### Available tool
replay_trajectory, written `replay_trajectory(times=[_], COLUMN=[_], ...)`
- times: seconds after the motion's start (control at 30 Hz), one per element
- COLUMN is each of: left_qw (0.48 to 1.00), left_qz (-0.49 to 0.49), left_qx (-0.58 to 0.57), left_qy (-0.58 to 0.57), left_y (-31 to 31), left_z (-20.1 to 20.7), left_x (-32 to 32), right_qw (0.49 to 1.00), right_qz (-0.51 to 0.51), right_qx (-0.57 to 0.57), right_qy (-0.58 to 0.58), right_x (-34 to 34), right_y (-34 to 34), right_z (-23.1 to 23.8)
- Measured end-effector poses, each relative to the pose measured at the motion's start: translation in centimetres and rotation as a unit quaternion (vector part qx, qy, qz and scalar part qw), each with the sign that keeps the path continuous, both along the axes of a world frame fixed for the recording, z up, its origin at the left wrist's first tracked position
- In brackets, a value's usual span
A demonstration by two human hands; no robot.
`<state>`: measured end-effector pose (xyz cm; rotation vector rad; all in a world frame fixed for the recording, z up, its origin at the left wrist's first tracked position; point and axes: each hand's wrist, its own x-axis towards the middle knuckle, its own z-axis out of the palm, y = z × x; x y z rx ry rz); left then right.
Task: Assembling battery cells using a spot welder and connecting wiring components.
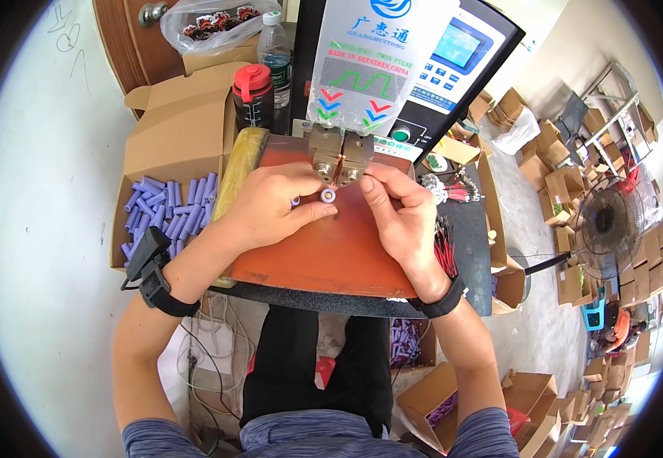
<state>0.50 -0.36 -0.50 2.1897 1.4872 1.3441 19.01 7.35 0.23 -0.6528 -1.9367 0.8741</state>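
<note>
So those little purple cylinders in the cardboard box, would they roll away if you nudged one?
Probably. The purple cylinders look round and smooth, so one would likely roll on a flat board, though the cardboard box walls hold them now. They seem rigid, not floppy. The left hand pinches one easily, suggesting little weight.

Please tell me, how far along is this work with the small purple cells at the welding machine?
Done: no finished pile can be told apart. In hand: the left hand holds one purple cylindrical cell end-up beneath the metal welding head, on the reddish-brown board; the right hand pinches something thin beside it. Left: many loose purple cells lie in the open cardboard box on the person's left.
</note>
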Motion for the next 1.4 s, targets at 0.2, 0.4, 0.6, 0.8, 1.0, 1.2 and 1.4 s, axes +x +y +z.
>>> replay_trajectory(times=[0.2,0.4,0.6,0.8,1.0,1.2,1.4], left_qw=[0.999,0.997,0.996,0.996,0.997,0.997,0.996], left_qz=[0.016,0.029,0.033,0.035,0.033,0.035,0.039], left_qx=[-0.014,-0.034,-0.051,-0.052,-0.044,-0.038,-0.035], left_qy=[0.042,0.069,0.066,0.061,0.061,0.063,0.072], left_y=[-0.1,-0.2,-0.1,0.0,-0.1,-0.1,-0.1], left_z=[0.2,0.4,0.6,0.5,0.6,0.7,0.6], left_x=[0.0,0.0,0.1,0.2,0.2,0.4,0.4], right_qw=[0.993,0.989,0.989,0.99,0.988,0.988,0.989], right_qz=[0.049,0.087,0.078,0.085,0.102,0.109,0.102], right_qx=[-0.106,-0.09,-0.091,-0.1,-0.118,-0.109,-0.108], right_qy=[0.03,0.074,0.082,0.05,0.005,0.007,-0.006], right_x=[0.8,0.7,0.8,0.7,0.8,0.6,0.6], right_y=[0.0,0.1,0.4,0.3,0.2,0.1,0.1], right_z=[-0.3,-0.7,-0.8,-0.3,0.3,0.2,0.2])
